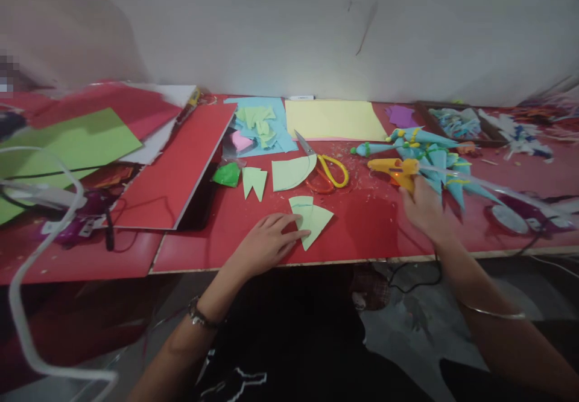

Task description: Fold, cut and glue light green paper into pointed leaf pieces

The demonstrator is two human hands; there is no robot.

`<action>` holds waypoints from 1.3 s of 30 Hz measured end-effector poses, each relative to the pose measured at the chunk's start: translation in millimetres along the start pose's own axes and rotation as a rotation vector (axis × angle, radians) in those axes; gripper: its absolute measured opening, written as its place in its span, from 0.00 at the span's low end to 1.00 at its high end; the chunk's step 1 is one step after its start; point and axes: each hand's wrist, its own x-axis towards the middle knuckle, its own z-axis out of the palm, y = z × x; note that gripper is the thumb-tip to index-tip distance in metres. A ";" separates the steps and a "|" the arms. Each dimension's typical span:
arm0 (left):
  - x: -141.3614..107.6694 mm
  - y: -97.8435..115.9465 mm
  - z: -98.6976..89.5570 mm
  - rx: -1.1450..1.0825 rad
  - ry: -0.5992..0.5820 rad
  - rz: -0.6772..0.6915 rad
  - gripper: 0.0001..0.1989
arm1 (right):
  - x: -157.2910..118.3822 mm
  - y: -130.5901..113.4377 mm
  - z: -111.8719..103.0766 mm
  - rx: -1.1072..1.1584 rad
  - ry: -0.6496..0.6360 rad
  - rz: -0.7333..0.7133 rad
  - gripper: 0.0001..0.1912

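Note:
My left hand [270, 244] rests at the table's front edge, fingers spread, with fingertips on a pale green paper piece [319, 221] that has one part folded over. My right hand [423, 203] grips the handle of a yellow glue gun [392, 166], its nozzle pointing left above the table. Between the hands and the wall lie scissors [332, 172] with yellow and red-orange handles, the blades partly over a quarter-circle of green paper [289, 174]. A small notched green paper piece [254, 182] sits left of that. Blue paper cones [434, 160] with yellow and green trim are heaped behind my right hand.
Red sheets [176, 172] and a green sheet [85, 136] are stacked at left. Blue paper [284, 124] with green scraps, a yellow sheet [335, 119] and a scrap tray [486, 139] line the wall. A white cable [22, 305] loops at far left.

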 end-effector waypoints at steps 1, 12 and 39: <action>0.1 0.3 -0.1 0.005 -0.001 -0.004 0.18 | -1.2 -2.7 -7.3 -0.021 0.001 0.019 0.20; 0.3 0.5 4.0 0.052 0.008 -0.027 0.18 | -35.8 -64.2 -43.9 -0.020 -0.076 -0.147 0.27; -0.1 0.9 3.8 0.042 0.006 -0.042 0.19 | -40.7 -89.2 -27.9 -0.100 -0.299 -0.349 0.13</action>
